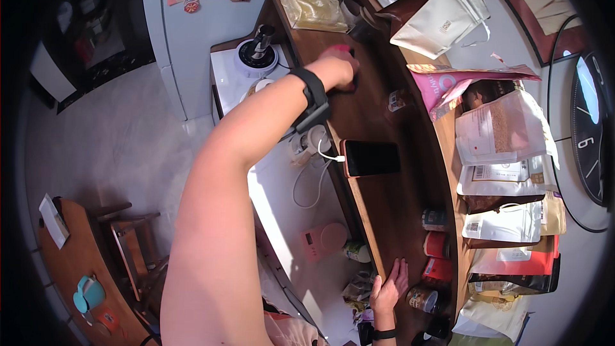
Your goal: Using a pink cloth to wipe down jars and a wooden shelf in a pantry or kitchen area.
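Note:
My left hand [342, 68], a dark watch on its wrist, is closed over the wooden shelf [358, 115]. A dark item [350, 87] shows beneath and beside its fingers; blur hides what it is, with a pink-red patch at the fingers' far side. Farther along the same shelf, my right hand [390, 284] rests palm down with nothing in it, thumb apart from the fingers. Between the hands lies a black-screened smartphone [372, 158], a white charging cable [317, 187] plugged into its end. Several cans and small packs stand behind the right hand, including a labelled jar [422, 299].
Bags [504, 127] crowd the upper shelf [449, 154]; a wall clock [588, 129] hangs beyond. A yellowish plastic bag [312, 7] sits past my left hand. Below are a white appliance [257, 60] with a metal cup, a glass vessel [307, 144] and a pink kitchen scale [324, 241].

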